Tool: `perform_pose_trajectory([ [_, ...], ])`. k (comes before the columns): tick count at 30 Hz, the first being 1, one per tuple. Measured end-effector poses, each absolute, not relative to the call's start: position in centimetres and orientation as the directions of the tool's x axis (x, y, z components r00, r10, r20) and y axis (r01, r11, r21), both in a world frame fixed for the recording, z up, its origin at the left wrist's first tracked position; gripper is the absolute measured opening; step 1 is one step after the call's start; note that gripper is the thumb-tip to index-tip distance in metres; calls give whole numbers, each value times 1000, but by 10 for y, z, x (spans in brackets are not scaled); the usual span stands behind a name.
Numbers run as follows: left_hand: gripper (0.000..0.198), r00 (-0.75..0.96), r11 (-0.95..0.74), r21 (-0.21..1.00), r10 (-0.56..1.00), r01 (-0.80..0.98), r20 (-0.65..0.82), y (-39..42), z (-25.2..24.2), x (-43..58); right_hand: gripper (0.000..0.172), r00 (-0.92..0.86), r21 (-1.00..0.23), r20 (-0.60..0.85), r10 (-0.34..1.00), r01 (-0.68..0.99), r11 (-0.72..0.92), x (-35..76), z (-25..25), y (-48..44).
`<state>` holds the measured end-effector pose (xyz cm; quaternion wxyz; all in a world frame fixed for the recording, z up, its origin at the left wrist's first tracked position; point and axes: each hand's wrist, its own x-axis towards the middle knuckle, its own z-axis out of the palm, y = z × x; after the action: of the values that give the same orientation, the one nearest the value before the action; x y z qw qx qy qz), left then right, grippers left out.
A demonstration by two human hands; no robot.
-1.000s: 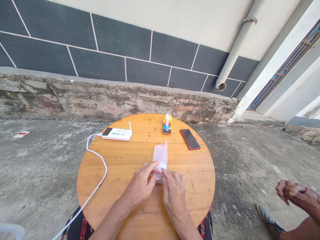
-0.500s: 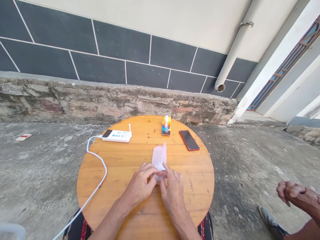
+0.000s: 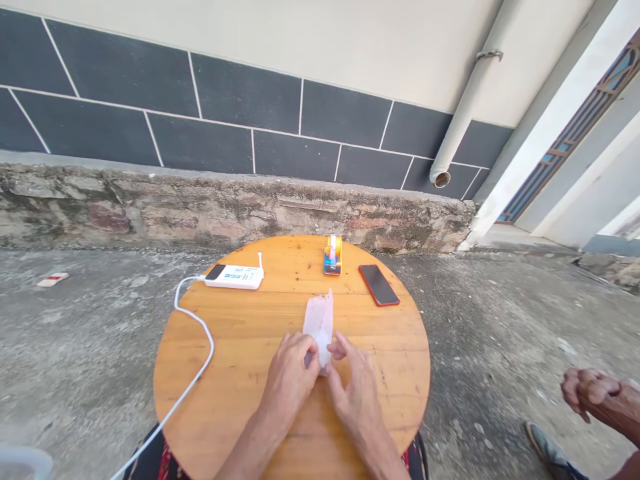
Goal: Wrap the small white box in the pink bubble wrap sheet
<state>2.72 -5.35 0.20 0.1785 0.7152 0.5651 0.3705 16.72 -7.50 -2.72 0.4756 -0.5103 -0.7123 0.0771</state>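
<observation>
A small pale pink wrapped packet lies near the middle of the round wooden table. My left hand has its fingers curled and pinched on the packet's near end. My right hand touches the same end from the right, thumb and forefinger closed on it. The near end of the packet is hidden under my fingers.
At the table's far side lie a white power bank with a white cable, an orange and blue tape dispenser and a red-edged phone. Another person's hands and shoe are at the lower right.
Both my hands have drawn together on the packet's near end and folded it tighter. The camera has tilted slightly, so the table sits a little lower.
</observation>
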Motion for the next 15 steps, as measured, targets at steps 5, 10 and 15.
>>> perform_pose_trajectory([
  [5,17,112,-350,648,918,677,379,-55,-2,26,30,29,-755,426,904,562,338,176,-26,-74],
  [10,19,158,-406,615,895,676,417,-53,-3,25,30,-119,-644,461,879,637,424,185,-5,-49],
  [15,21,194,-406,553,895,728,402,-52,0,26,37,-401,-228,431,808,818,528,187,18,-18],
])
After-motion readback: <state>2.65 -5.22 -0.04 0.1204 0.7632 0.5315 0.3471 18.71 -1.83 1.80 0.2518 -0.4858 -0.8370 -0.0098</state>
